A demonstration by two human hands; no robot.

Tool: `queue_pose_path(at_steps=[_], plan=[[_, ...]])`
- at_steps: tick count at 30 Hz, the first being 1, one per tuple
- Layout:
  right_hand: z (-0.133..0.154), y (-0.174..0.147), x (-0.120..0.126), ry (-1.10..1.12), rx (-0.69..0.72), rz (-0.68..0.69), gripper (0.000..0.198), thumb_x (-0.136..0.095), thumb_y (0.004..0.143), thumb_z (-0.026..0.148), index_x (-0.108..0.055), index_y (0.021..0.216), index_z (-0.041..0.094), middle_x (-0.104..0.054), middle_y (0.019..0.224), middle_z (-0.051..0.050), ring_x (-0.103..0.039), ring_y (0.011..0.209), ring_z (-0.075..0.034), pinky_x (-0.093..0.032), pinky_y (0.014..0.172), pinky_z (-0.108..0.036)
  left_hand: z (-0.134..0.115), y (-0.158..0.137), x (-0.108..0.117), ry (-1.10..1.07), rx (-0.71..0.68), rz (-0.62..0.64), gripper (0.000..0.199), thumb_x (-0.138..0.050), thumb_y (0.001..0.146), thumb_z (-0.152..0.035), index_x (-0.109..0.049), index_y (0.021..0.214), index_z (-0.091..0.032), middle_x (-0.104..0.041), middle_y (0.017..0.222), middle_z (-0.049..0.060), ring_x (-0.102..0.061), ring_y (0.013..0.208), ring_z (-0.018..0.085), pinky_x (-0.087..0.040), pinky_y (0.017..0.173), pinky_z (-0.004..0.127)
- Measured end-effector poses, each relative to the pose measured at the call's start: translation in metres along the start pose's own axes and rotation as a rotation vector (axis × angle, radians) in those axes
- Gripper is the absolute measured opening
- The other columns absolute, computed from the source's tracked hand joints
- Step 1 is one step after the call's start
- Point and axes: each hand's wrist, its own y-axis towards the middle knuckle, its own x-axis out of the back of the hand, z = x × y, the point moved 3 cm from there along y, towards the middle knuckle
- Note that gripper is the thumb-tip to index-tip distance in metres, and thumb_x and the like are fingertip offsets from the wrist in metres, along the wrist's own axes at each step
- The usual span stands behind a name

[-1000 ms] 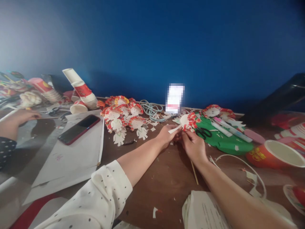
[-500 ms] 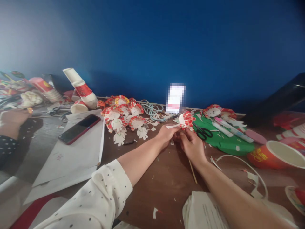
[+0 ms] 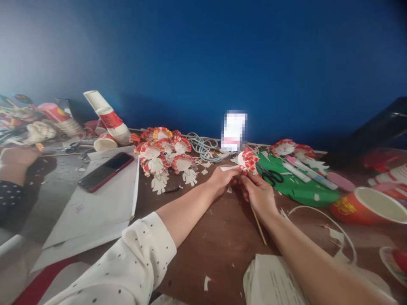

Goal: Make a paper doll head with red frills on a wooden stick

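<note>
Both my hands meet over the middle of the table. My left hand (image 3: 224,177) is closed on a small paper doll (image 3: 247,160) with a red-and-white fringed edge, and a white paper strip (image 3: 229,167) sticks out at its fingers. My right hand (image 3: 258,192) pinches the underside of the same doll from the right. A thin wooden stick (image 3: 259,226) slants down from below my right hand; its upper end is hidden. Black-handled scissors (image 3: 271,177) lie just right of the doll. Several similar paper dolls (image 3: 168,154) are heaped to the left.
Green paper (image 3: 313,195) with markers (image 3: 313,171) lies right, beside a red paper bowl (image 3: 359,207). A phone (image 3: 106,171) rests on white board (image 3: 95,212). Stacked paper cups (image 3: 110,118) lean by the blue wall. Another person's hand (image 3: 20,161) is far left.
The doll and both hands have shifted very slightly, and the lower end of the stick has swung a little to the right. Everything else stays in place.
</note>
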Motion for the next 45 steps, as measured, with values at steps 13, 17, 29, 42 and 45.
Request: queue_pose_path(at_steps=[13, 17, 29, 42, 45], plan=[[0.007, 0.004, 0.007, -0.054, 0.067, -0.111, 0.042, -0.069, 0.072, 0.047, -0.075, 0.1, 0.016, -0.052, 0.049, 0.006, -0.038, 0.038, -0.009, -0.029, 0.037, -0.023, -0.001, -0.001, 0.0, 0.113, 0.0, -0.007, 0.013, -0.07, 0.083, -0.023, -0.063, 0.079, -0.012, -0.054, 0.064, -0.002, -0.046, 0.048, 0.004, -0.04, 0.046, 0.018], [0.01, 0.009, 0.014, -0.031, 0.088, -0.147, 0.037, -0.069, 0.072, 0.046, -0.074, 0.094, 0.017, -0.052, 0.051, 0.005, -0.039, 0.041, -0.009, -0.029, 0.037, -0.024, -0.007, -0.004, 0.001, 0.065, 0.027, -0.005, 0.007, -0.065, 0.086, -0.019, -0.062, 0.085, -0.013, -0.059, 0.072, 0.0, -0.048, 0.05, 0.004, -0.042, 0.047, 0.017], [0.008, 0.014, 0.02, 0.029, 0.084, -0.166, 0.027, -0.072, 0.071, 0.044, -0.064, 0.068, 0.019, -0.047, 0.046, 0.005, -0.037, 0.04, -0.01, -0.027, 0.036, -0.024, -0.006, 0.009, 0.011, 0.156, -0.111, -0.095, 0.02, -0.069, 0.085, -0.03, -0.063, 0.077, -0.013, -0.06, 0.069, 0.0, -0.052, 0.052, 0.005, -0.044, 0.048, 0.017], [-0.001, 0.01, 0.01, 0.154, -0.057, -0.075, 0.051, -0.076, 0.065, 0.039, -0.064, 0.11, 0.018, -0.061, 0.063, 0.003, -0.041, 0.041, -0.007, -0.027, 0.034, -0.02, -0.004, 0.008, 0.008, 0.074, 0.021, -0.066, 0.007, -0.066, 0.083, -0.006, -0.066, 0.077, -0.01, -0.066, 0.066, 0.004, -0.064, 0.062, 0.01, -0.056, 0.064, 0.024], [-0.001, -0.001, -0.001, 0.159, -0.093, 0.036, 0.057, -0.073, 0.067, 0.037, -0.062, 0.119, 0.017, -0.061, 0.065, 0.003, -0.041, 0.04, -0.007, -0.026, 0.033, -0.019, -0.004, 0.01, 0.01, 0.052, 0.015, -0.097, 0.008, -0.072, 0.079, -0.009, -0.065, 0.075, -0.01, -0.066, 0.067, 0.003, -0.063, 0.061, 0.01, -0.055, 0.063, 0.024]])
